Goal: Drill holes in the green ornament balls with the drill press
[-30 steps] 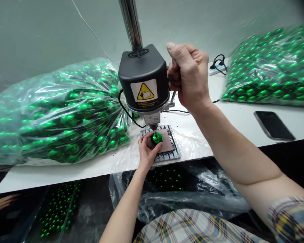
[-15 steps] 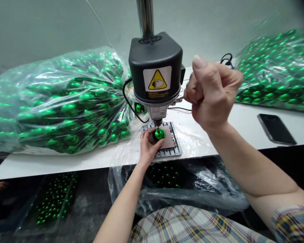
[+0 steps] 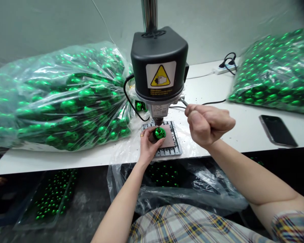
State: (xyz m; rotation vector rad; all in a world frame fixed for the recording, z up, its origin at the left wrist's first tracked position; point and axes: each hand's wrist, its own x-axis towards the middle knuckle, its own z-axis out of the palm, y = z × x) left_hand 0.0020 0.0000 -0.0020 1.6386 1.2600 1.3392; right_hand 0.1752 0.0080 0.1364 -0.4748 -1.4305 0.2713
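Note:
My left hand (image 3: 150, 141) grips a shiny green ball (image 3: 160, 133) between thumb and fingers, resting it on a pinkish square pad (image 3: 169, 138). The pad lies on the slotted metal base (image 3: 177, 148), which is strewn with dark shavings. Directly over the ball is the chuck (image 3: 158, 120) of a black-topped drill press (image 3: 159, 57), its bit meeting the ball's top. To the right of the press, my right hand (image 3: 209, 125) is closed around the end of its feed lever (image 3: 184, 102); the lever's grip is hidden in the fist.
Large clear bags of green balls lie on the left (image 3: 66, 101) and right (image 3: 278, 74) of the white table (image 3: 78, 160). A phone (image 3: 278, 131) lies at the right, a power strip (image 3: 224, 69) behind. Below the edge hangs an open plastic bag (image 3: 187, 195); a clear bin (image 3: 50, 199) stands lower left.
My right hand has come down and slightly toward me, swinging the lever downward. My left hand and the ball have stayed in place under the drill.

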